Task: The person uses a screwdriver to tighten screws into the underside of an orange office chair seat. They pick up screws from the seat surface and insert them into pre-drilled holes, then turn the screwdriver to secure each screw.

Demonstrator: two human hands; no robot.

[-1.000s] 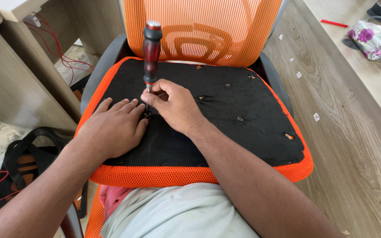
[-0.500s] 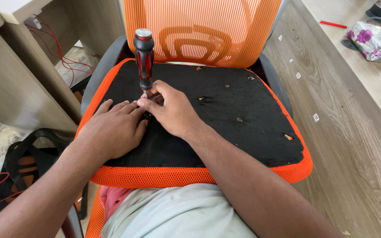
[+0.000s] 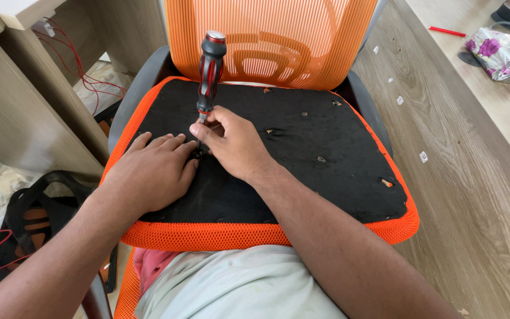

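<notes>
An upturned chair seat (image 3: 302,171) with a black underside and orange mesh rim lies across my lap. A red-and-black screwdriver (image 3: 210,71) stands nearly upright on its left part, tip down at a small fitting. My right hand (image 3: 231,142) pinches the screwdriver's metal shaft just below the handle. Flat on the black surface lies my left hand (image 3: 151,171), fingers spread, its fingertips touching the spot where the tip meets the seat. The screw itself is hidden by my fingers.
An orange mesh chair back (image 3: 273,41) rises behind the seat. A wooden desk (image 3: 19,112) with red wires (image 3: 84,71) is at the left, a black chair part (image 3: 25,224) on the floor below it. A wooden surface (image 3: 473,159) at the right holds a flowered bag (image 3: 503,56).
The screwdriver handle swayed left, then back to the right and a little more upright. My right hand's fingers shifted on the shaft. My left hand stayed flat in place.
</notes>
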